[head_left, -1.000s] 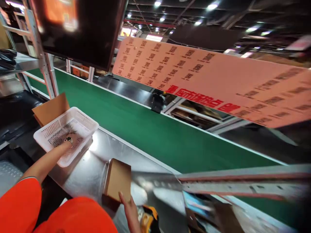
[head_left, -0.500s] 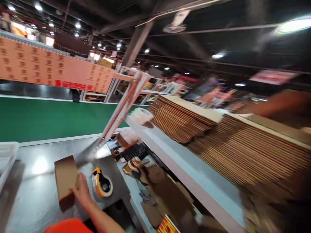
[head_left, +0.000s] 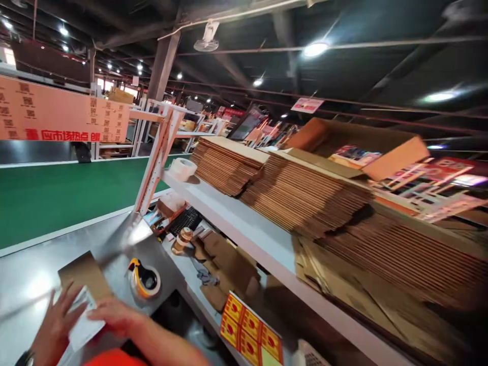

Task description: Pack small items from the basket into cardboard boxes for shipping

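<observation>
Holding white label (head_left: pixel 86 328), right hand (head_left: pixel 119 316), box (head_left: pixel 87 274), "市场热点" banner (head_left: pixel 64 112)

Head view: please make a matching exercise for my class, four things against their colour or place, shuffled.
1. Tape dispenser
2. White tape roll
3. White paper
4. Conveyor belt

A. Green
B. Between the left hand and the right hand
C. On the metal table, with an orange and black body
D. On the shelf, beside stacked flat cardboard

Pairs: 1-C, 2-D, 3-B, 4-A.
</observation>
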`<state>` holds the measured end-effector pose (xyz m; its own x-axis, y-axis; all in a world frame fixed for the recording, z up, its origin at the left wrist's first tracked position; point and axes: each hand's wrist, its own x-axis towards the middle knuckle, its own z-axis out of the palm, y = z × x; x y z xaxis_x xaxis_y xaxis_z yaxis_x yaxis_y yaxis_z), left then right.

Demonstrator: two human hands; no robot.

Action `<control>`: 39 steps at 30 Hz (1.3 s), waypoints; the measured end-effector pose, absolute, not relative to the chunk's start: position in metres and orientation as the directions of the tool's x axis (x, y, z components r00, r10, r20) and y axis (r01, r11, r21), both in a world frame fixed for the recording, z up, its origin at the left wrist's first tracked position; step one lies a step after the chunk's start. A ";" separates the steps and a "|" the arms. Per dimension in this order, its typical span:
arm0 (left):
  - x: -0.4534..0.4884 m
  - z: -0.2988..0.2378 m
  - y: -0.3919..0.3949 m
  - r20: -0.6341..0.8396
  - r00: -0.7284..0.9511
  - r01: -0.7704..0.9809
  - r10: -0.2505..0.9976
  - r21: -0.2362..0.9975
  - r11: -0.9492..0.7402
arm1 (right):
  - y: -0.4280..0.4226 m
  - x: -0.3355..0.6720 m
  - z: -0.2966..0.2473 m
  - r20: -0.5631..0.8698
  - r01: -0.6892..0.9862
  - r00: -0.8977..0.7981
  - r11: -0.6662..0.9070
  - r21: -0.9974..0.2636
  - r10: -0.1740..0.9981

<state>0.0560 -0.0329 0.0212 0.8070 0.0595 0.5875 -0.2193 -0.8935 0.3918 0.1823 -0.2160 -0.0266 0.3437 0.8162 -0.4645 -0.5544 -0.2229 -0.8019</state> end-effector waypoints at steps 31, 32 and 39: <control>0.079 0.022 -0.163 -0.495 0.789 0.424 0.363 0.867 0.261 | -0.339 0.119 0.014 -0.485 -0.597 0.768 0.191 -0.779 0.419; 0.080 0.023 -0.171 -0.502 0.785 0.431 0.363 0.864 0.262 | -0.347 0.118 0.013 -0.476 -0.587 0.774 0.191 -0.787 0.417; 0.077 0.027 -0.232 -0.545 0.775 0.483 0.320 0.837 0.256 | -0.406 0.110 0.009 -0.449 -0.555 0.800 0.205 -0.806 0.399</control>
<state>0.0768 -0.2316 0.0272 0.7752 0.3200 -0.5447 0.4826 0.2564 0.8375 0.1103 -0.4062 0.0091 0.7998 0.3989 -0.4486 -0.5547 0.2052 -0.8064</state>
